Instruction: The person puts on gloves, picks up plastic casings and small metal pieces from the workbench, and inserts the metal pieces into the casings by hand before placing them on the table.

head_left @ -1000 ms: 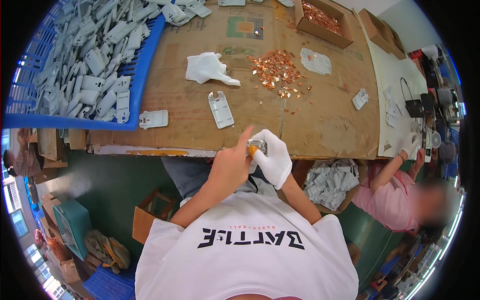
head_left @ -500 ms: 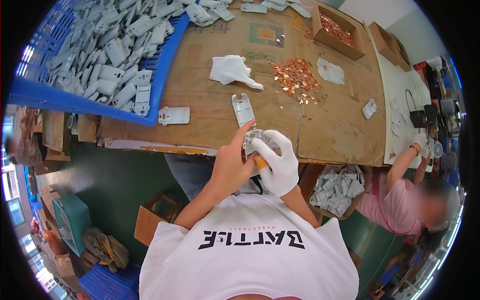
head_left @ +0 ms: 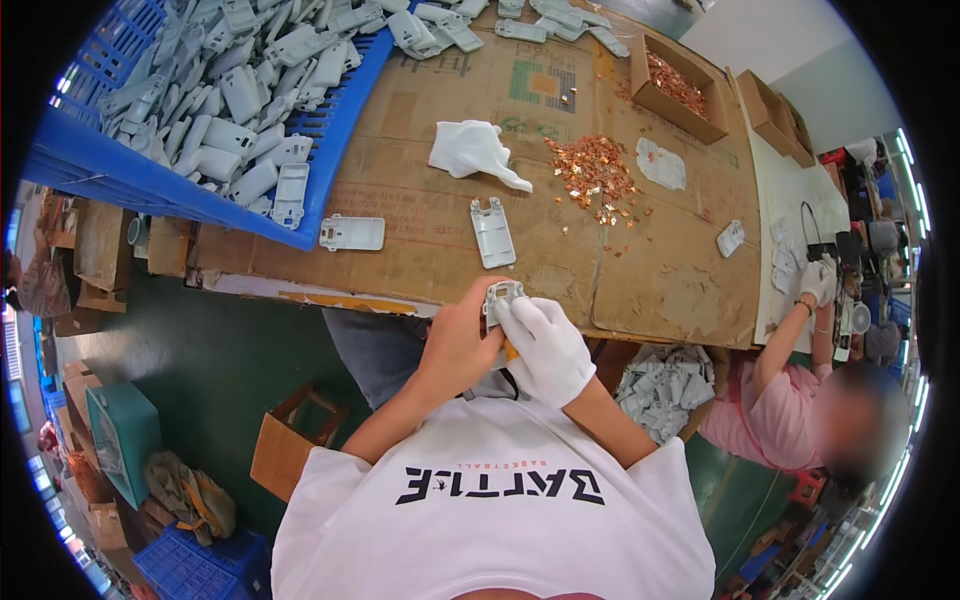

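Note:
A small light-grey plastic housing (head_left: 503, 291) sits between my hands at the table's front edge. My bare left hand (head_left: 456, 342) is closed around its left side. On my right hand (head_left: 548, 352) is a white glove, with something yellow-orange showing near the fingers; its fingertips press together on the housing's face. Whether a tiny piece is under them is hidden. Just beyond my hands lies another grey housing (head_left: 492, 235), open side up. A similar housing (head_left: 352, 233) lies farther left. Loose copper-coloured metal pieces (head_left: 590, 172) form a pile at the right, beside an empty white glove (head_left: 478, 152).
A blue crate (head_left: 190, 208) heaped with grey housings stands at the left. A cardboard box (head_left: 690, 122) of copper pieces stands at the back right. Below the table's edge, grey parts (head_left: 665, 390) fill a box by my right arm. A co-worker (head_left: 765, 405) works at the far right.
My right fingers have moved closer together over the housing's upper part. The left index finger has drawn back from the housing on the table. The co-worker's hands have shifted.

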`<state>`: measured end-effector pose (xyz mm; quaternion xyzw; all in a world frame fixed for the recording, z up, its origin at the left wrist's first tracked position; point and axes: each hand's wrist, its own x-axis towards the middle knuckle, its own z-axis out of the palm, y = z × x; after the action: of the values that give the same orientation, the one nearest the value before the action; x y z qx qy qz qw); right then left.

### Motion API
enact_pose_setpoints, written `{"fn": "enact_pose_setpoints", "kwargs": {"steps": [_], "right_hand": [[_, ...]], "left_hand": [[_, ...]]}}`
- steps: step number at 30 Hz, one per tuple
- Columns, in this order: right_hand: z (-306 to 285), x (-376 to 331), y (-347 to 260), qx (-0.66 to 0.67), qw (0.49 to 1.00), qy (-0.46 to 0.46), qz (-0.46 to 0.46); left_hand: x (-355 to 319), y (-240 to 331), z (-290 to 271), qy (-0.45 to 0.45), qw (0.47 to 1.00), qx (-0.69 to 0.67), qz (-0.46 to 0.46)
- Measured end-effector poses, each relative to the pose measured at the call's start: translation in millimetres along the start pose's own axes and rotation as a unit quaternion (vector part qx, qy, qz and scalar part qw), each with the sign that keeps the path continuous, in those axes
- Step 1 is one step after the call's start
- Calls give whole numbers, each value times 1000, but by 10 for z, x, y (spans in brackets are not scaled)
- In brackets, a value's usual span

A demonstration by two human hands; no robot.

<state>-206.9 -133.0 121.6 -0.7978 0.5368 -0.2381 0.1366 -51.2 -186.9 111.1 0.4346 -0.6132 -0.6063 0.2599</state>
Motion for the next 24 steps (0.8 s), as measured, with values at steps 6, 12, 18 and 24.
{"fn": "enact_pose_setpoints", "kwargs": {"steps": [6, 12, 18, 24], "right_hand": [[73, -37, 55, 30, 1000, -5, 7], [110, -74, 54, 64, 998, -18, -5], [158, 82, 7, 79, 996, 43, 17], [192, 181, -47, 100, 994, 39, 25]], "left_hand": [[29, -9, 58, 21, 997, 64, 34], [-40, 56, 80, 45, 983, 167, 61], [72, 15, -56, 42, 986, 148, 59], [40, -233, -76, 69, 997, -13, 19]]}}
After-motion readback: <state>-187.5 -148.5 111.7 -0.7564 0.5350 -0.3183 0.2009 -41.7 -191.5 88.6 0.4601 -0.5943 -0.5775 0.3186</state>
